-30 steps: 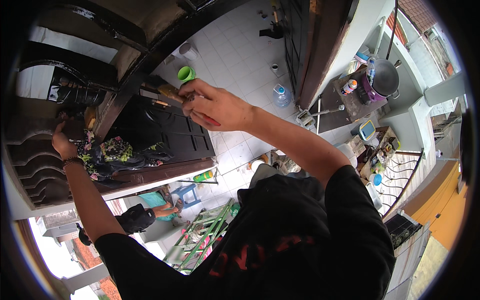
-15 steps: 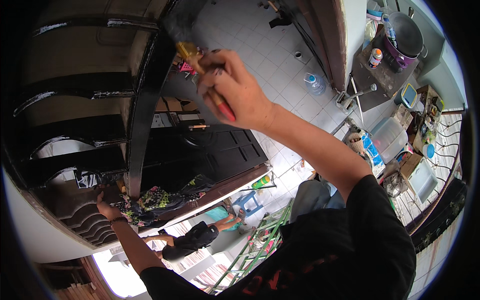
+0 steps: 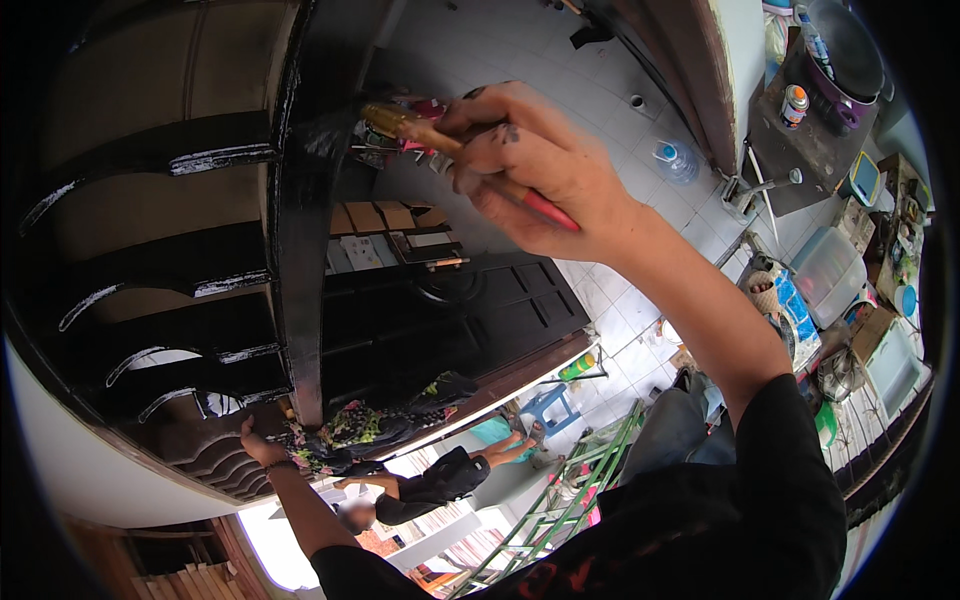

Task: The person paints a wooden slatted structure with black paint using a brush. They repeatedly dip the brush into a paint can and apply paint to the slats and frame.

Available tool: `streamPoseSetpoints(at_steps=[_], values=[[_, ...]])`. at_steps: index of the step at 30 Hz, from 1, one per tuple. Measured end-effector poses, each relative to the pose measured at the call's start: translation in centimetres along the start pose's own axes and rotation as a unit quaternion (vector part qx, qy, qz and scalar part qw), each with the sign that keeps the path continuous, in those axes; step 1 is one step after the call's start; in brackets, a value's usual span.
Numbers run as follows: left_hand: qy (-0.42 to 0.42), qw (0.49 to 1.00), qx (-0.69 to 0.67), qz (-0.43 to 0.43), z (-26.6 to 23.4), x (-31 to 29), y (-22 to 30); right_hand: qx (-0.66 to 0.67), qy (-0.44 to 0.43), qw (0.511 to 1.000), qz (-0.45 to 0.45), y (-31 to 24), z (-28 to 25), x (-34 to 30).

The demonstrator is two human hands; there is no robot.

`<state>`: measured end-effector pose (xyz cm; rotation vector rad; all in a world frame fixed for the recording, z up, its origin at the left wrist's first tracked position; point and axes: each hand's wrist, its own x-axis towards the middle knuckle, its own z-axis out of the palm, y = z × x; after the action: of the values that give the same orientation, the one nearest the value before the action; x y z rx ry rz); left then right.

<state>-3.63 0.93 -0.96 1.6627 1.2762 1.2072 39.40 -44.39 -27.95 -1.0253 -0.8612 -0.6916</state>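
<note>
My right hand (image 3: 545, 170) is closed round a paintbrush (image 3: 525, 204) with a red-ended wooden handle and a brass-coloured ferrule. Its blurred bristles touch or nearly touch the face of a glossy black upright (image 3: 318, 200). That upright belongs to a black wooden frame (image 3: 140, 262) with curved slats, whose edges show pale streaks. Lower down, my left hand (image 3: 260, 442) grips the frame's edge, its fingertips partly hidden. Close beside it a dark flowered cloth (image 3: 365, 422) hangs over the frame. Dark smudges mark the fingers of my right hand.
A green ladder (image 3: 560, 490) stands below me. Another person (image 3: 440, 485) in black is beyond the wall. A blue stool (image 3: 550, 408) and a water bottle (image 3: 676, 162) stand on the tiled floor. Pots (image 3: 845, 60) and plastic boxes (image 3: 828, 265) crowd the right side.
My right hand has shifted right and slightly down in the picture, and the brush lies flatter. The whole view has swung, moving the surroundings rightward. My left hand stays at the frame.
</note>
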Motion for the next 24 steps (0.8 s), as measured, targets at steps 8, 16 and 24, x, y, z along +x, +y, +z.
streamPoseSetpoints(at_steps=[8, 16, 24], values=[[0.009, 1.000, -0.010, -0.015, 0.8, 0.0, 0.2, -0.028, 0.148, 0.989, 0.014, 1.7, 3.3, -0.2], [0.003, 1.000, 0.000, -0.010, 0.8, -0.6, 0.7, 0.179, -0.079, 0.981, -0.018, 0.7, 0.5, -0.4], [-0.002, 1.000, 0.009, -0.006, -0.4, 0.0, 0.2, 0.033, 0.190, 0.981, 0.019, 6.2, -8.4, 4.8]])
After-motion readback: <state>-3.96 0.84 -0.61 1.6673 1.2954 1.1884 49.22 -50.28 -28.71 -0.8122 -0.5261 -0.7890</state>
